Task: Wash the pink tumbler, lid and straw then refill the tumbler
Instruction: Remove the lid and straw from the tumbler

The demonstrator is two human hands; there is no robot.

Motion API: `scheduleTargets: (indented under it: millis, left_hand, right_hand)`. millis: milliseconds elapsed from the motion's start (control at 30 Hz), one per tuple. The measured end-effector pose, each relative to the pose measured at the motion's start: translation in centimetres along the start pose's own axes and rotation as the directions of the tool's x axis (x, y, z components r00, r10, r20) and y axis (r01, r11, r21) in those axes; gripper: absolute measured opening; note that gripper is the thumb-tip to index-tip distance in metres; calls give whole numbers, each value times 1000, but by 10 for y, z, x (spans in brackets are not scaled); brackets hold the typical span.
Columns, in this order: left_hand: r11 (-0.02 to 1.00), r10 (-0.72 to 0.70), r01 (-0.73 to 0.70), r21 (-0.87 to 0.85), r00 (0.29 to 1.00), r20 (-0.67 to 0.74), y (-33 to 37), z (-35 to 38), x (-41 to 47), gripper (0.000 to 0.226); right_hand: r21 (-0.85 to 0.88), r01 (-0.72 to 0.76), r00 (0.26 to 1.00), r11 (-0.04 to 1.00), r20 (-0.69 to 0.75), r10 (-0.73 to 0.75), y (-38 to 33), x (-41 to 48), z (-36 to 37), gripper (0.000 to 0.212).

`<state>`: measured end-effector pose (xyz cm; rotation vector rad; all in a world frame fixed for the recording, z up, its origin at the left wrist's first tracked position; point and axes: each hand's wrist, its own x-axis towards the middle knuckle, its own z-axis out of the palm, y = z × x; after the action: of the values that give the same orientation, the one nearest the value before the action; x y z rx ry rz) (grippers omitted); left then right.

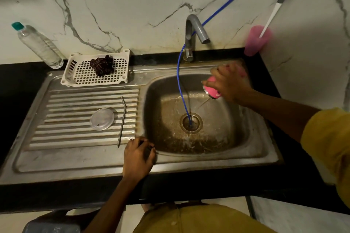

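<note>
A stainless steel sink (208,159) with a ribbed drainboard (75,139) sits in a black counter (17,89) against a white marble-veined wall (132,5). A blue hose (179,81) runs down past the grey tap (195,30) into the drain.

The pink tumbler with a steel rim (213,89) is held over the right side of the basin. It is tipped over, its long axis slanting from upper right to lower left, with the mouth facing left and down into the basin. The right hand (231,85) wraps its fingers around the tumbler's middle.

The left hand (137,157) rests on the sink's front rim with fingers bent; whether they hold anything cannot be told.

The clear round lid (102,119) lies flat on the drainboard. Just right of it lies the bent metal straw (122,121), running front to back.

Behind them a white plastic basket (121,73) holds a dark cloth (102,65), and a clear bottle with a teal cap (39,45) stands to the left. A pink cup (255,43) stands in the right corner.
</note>
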<state>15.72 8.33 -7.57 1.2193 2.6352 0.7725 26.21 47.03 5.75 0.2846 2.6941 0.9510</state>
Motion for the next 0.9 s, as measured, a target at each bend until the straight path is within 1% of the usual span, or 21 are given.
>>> scheduleTargets:
  millis: [100, 167, 267, 367, 433, 467, 533, 600, 633, 667, 700, 800, 833, 900]
  left_hand:
    - [1000, 0, 0, 1, 1000, 0, 0, -1, 0, 32]
    - [1000, -3, 3, -3, 1000, -2, 0, 0, -1, 32]
    - [1000, -1, 1, -13, 1000, -6, -1, 0, -1, 31]
    - [1000, 4, -4, -24, 1000, -16, -1, 0, -1, 30]
    - [999, 2, -3, -34, 1000, -13, -1, -1, -1, 30]
    - [999, -1, 0, -40, 1000, -6, -1, -1, -1, 30]
    - [998, 1, -1, -58, 1000, 9, -4, 0, -3, 29]
    - [996, 7, -6, -93, 1000, 12, -6, -1, -2, 28]
    - [993, 12, -10, -114, 1000, 16, -8, -2, -2, 27]
    - [991, 15, -12, -136, 1000, 20, -8, -4, -1, 26]
    - [986, 14, -10, -166, 1000, 21, -7, -5, -1, 26]
    - [956, 8, 4, -292, 999, 41, -5, -12, -1, 24]
    - [940, 3, 13, -340, 999, 46, -4, -16, -3, 24]
    - [895, -32, 52, -443, 998, 52, -4, -25, -7, 25]
  right_hand:
    - [-51, 42, 998, 998, -38, -44, -11, 2, -2, 77]
    - [-65, 41, 998, 997, -41, -44, -17, 0, -1, 79]
    - [-19, -8, 1000, 1000, -28, 8, -21, -6, 0, 85]
    - [145, -96, 995, 985, 0, 97, -24, -17, -6, 94]
    - [338, -196, 979, 920, 22, 201, -27, -25, -10, 95]
    - [465, -250, 966, 849, 62, 250, -28, -29, -13, 96]
    - [696, -368, 924, 617, 198, 328, -34, -34, -18, 96]
    - [818, -455, 876, 352, 340, 343, -45, -40, -19, 96]
    - [852, -465, 864, 241, 378, 332, -53, -44, -19, 96]
    - [872, -462, 860, 162, 396, 323, -61, -49, -18, 96]
    - [886, -449, 860, 118, 393, 325, -69, -53, -18, 96]
    - [907, -418, 850, 51, 371, 374, -91, -64, -25, 92]
    - [918, -397, 850, -6, 370, 376, -99, -65, -28, 90]
    - [935, -289, 876, -205, 345, 338, -118, -64, -38, 87]
